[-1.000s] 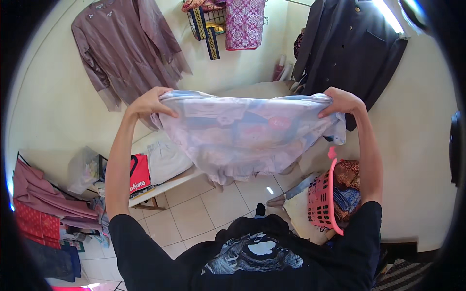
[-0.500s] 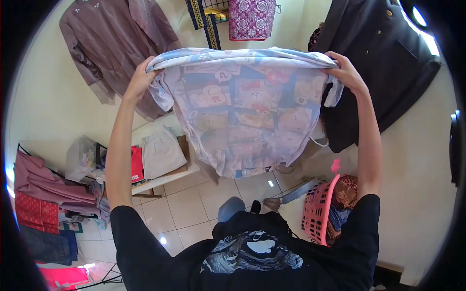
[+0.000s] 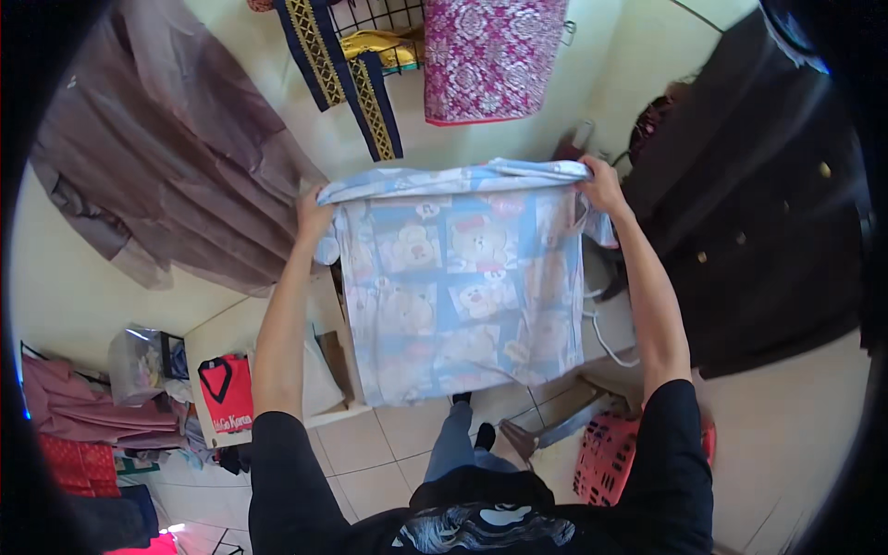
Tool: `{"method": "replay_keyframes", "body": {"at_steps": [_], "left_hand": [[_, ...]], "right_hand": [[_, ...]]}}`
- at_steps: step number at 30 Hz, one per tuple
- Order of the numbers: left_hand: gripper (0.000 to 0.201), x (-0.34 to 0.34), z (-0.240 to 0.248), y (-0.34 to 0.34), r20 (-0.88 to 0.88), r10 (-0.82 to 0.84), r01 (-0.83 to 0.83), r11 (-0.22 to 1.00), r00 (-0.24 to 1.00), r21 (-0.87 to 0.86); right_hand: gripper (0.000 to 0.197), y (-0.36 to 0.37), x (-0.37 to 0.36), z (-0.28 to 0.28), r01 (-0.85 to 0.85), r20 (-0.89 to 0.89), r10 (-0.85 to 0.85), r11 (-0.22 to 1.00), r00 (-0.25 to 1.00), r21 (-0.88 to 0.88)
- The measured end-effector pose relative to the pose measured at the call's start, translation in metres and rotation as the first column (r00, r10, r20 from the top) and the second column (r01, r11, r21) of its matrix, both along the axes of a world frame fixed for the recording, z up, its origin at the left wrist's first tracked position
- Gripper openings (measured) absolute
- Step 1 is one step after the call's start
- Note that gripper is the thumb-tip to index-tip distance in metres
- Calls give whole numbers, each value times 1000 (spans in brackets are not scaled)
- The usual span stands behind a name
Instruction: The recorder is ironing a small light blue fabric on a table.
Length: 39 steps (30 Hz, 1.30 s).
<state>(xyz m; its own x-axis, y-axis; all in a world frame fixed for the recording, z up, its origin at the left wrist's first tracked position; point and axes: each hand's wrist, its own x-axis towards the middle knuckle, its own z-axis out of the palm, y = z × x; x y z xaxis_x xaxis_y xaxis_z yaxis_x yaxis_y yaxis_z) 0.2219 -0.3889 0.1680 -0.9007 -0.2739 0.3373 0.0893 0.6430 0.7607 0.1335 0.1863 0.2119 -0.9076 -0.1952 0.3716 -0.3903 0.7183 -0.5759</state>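
Note:
A light blue garment [image 3: 462, 287] with a cartoon-bear print hangs spread out in front of me, its upper edge folded over and stretched between my hands. My left hand [image 3: 315, 217] grips the upper left corner, fingers closed and partly behind the cloth. At the upper right corner my right hand [image 3: 603, 190] is closed on the fabric. Beside each hand a short loose part of the garment dangles. A thin white string [image 3: 601, 335] hangs off the right side. The lower hem falls free above the floor.
Left, a white table [image 3: 222, 338] bears a folded red shirt [image 3: 229, 393] and pale folded clothing. A brown garment [image 3: 185, 157] and a black coat [image 3: 768, 222] hang on either side. A pink basket [image 3: 606, 458] stands at lower right. Magenta patterned cloth [image 3: 495, 60] hangs ahead.
Both hands have come lower in the view and closer together, still holding the garment. The cloth hangs flatter and squarer. The view has shifted, with the wall hangings appearing larger.

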Motion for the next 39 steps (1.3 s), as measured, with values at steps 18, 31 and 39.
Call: {"method": "replay_keyframes", "body": {"at_steps": [18, 31, 39], "left_hand": [[35, -39, -71, 42, -230, -25, -142, 719, 973, -680], [44, -39, -117, 46, -161, -94, -90, 516, 982, -852], [34, 24, -106, 84, -1, -40, 33, 827, 999, -562]], "right_hand": [[35, -34, -99, -106, 175, 165, -201, 972, 966, 159], [48, -34, -84, -120, 355, -223, -277, 749, 935, 560], [38, -38, 15, -115, 190, -84, -170, 864, 982, 466]]}}
